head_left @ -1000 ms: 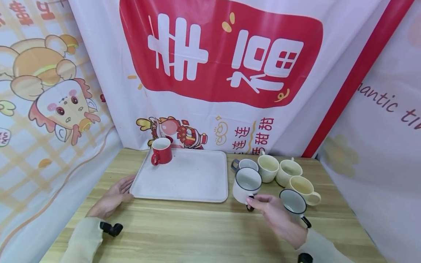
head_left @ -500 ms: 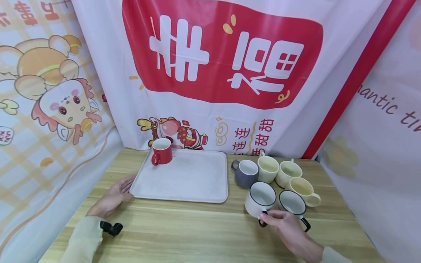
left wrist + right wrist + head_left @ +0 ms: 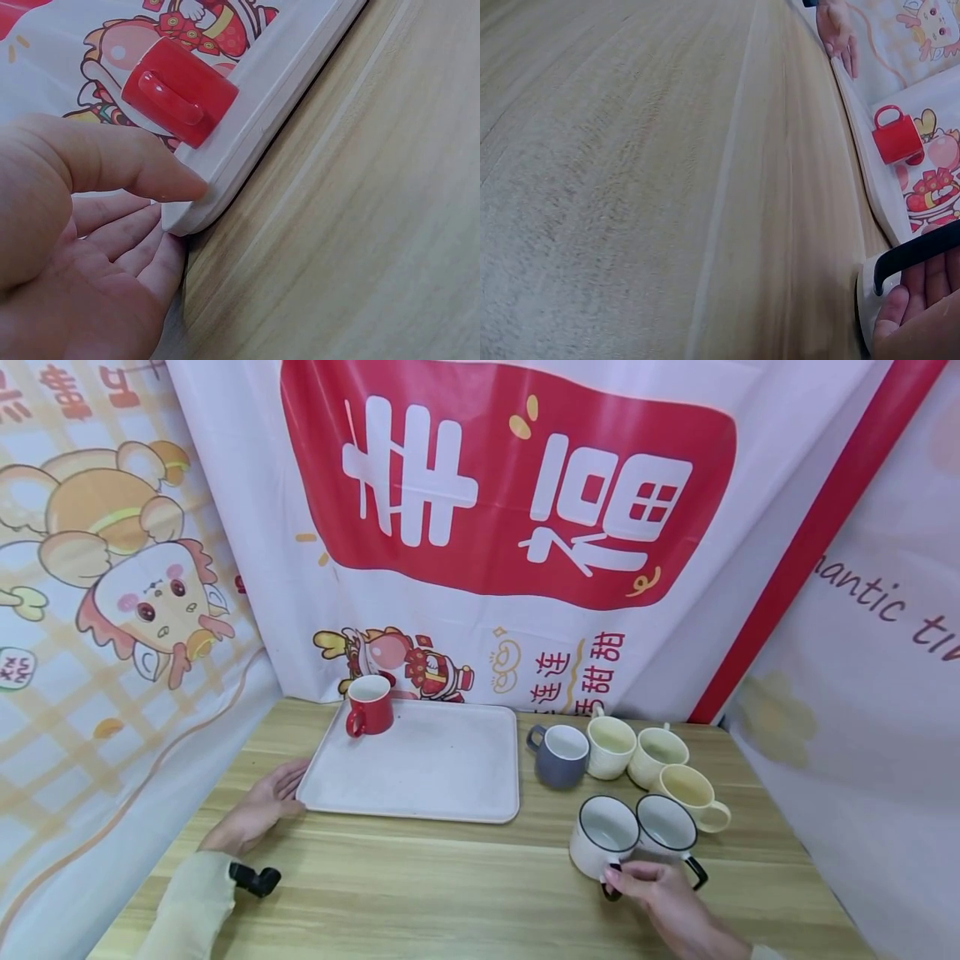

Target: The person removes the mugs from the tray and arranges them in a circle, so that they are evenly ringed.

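My right hand (image 3: 660, 897) grips the black handle of a white mug with a black rim (image 3: 600, 852). The mug stands upright, right beside a matching black-rimmed white mug (image 3: 666, 822). In the right wrist view, fingers (image 3: 892, 309) are at the black handle (image 3: 922, 251). At the near left corner of the white tray (image 3: 420, 768), my left hand (image 3: 255, 810) rests with straight fingers along the edge. The left wrist view has its thumb (image 3: 142, 161) at the tray's rim. A red mug (image 3: 370, 706) stands on the tray's far left corner.
Behind the white mugs stand a grey-blue mug (image 3: 561, 760), two cream mugs (image 3: 611, 747) side by side, and a yellow mug (image 3: 688, 793) close together. Printed cloth (image 3: 450, 635) hangs along the table's back edge, and more cloth covers both sides.
My right hand has carried the black-rimmed white mug toward me and to the right, from in front of the grey-blue mug to beside its match. My left hand and the tray have stayed put.
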The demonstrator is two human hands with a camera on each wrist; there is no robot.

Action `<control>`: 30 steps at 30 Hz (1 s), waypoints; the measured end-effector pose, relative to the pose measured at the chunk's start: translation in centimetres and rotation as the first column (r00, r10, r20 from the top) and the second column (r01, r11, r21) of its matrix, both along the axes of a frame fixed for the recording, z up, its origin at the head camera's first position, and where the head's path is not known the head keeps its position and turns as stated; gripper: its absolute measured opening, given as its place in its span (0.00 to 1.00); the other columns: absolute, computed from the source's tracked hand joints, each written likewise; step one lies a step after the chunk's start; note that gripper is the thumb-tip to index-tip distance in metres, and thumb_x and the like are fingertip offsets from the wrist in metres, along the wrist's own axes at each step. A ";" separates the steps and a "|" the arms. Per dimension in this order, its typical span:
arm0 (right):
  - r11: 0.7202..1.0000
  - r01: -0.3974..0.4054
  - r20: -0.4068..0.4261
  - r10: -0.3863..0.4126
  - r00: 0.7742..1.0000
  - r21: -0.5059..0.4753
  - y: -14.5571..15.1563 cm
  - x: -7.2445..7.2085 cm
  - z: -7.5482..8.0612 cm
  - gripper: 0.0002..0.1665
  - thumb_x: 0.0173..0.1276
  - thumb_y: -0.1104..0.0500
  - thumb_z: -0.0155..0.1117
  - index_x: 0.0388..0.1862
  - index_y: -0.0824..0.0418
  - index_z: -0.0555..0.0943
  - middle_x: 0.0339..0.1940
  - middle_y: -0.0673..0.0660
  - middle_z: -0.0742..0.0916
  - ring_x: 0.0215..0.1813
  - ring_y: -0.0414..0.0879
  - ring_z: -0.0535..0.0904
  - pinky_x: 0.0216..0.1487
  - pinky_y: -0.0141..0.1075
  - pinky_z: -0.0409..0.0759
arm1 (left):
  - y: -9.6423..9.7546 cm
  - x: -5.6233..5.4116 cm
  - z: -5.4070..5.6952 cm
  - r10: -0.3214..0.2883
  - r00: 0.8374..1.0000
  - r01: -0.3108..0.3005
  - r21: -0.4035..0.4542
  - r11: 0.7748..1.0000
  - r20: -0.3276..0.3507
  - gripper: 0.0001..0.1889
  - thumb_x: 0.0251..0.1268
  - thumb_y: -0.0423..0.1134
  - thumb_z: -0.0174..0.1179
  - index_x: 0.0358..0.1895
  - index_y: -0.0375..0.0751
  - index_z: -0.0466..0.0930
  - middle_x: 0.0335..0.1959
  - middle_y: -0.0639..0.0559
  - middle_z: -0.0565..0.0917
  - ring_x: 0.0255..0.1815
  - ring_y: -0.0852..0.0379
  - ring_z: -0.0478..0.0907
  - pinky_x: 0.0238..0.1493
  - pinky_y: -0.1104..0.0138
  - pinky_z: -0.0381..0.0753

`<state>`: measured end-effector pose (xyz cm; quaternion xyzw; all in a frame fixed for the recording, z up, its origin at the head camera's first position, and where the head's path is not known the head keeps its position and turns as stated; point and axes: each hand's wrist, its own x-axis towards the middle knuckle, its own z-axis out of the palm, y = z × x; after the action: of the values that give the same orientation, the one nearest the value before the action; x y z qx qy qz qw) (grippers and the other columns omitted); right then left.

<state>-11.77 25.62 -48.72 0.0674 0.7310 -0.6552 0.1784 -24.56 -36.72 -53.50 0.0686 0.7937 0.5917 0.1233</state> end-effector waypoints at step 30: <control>0.793 -0.291 -0.220 0.463 0.859 0.536 1.6 -0.3 4.8 0.16 0.68 0.50 0.75 0.47 0.59 0.90 0.41 0.49 0.91 0.42 0.30 0.83 0.42 0.27 0.84 | -0.1 0.0 -0.1 0.003 1.000 -0.003 0.027 1.000 0.003 0.50 0.62 0.20 0.58 0.84 0.25 0.37 0.86 0.24 0.43 0.86 0.25 0.40 0.76 0.77 0.68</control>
<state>-12.05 27.26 -43.91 -0.1536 0.8888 -0.4026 0.1557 -24.60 -36.80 -53.63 0.0682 0.7856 0.6026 0.1226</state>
